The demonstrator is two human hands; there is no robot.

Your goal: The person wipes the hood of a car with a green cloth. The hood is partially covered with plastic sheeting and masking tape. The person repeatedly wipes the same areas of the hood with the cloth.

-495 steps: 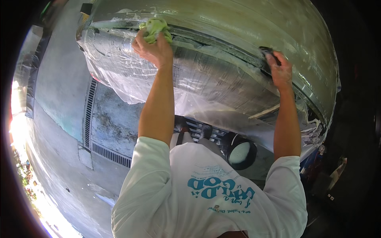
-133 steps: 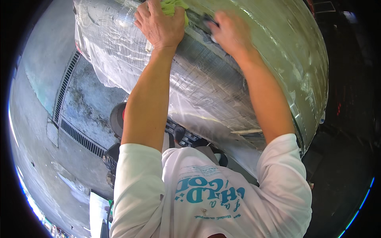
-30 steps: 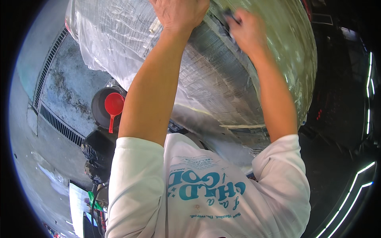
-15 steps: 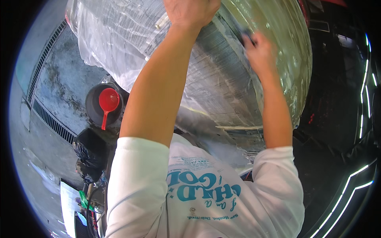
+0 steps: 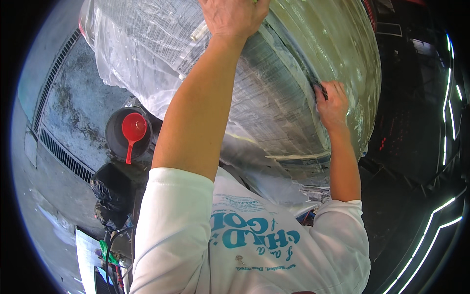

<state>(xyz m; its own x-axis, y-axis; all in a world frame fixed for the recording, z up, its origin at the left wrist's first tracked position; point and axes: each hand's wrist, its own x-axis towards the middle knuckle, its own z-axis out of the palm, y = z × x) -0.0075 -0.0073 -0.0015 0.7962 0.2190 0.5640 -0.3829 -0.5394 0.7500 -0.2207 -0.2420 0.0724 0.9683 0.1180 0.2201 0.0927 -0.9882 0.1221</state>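
Note:
My right hand (image 5: pixel 333 105) presses a small dark pad or folded sheet (image 5: pixel 320 91) against the edge of a curved, wet panel (image 5: pixel 342 54), which looks like car bodywork. The panel is greyish-tan and glossy, with pale spots. Its edge borders a long dark seam beside masking paper (image 5: pixel 279 98) covered in printed sheets and clear film. Up at the top edge, my left hand (image 5: pixel 232 17) is bent over the masked part near the panel. A bit of something yellow-green shows by its fingers, which the picture mostly cuts off.
Clear plastic sheeting (image 5: pixel 122 54) hangs over the left side of the bodywork. On the floor stands a dark bucket (image 5: pixel 116 139) with a red dipper (image 5: pixel 134 128) in it. Black plastic bags (image 5: pixel 110 188) lie nearer me, beside a floor drain grate (image 5: pixel 66 157). A dark glossy surface (image 5: pixel 406 117) reflects lights at the right.
My right hand has slid nearer to me and slightly right along the panel's edge, with the dark piece in it. My left hand has hardly moved.

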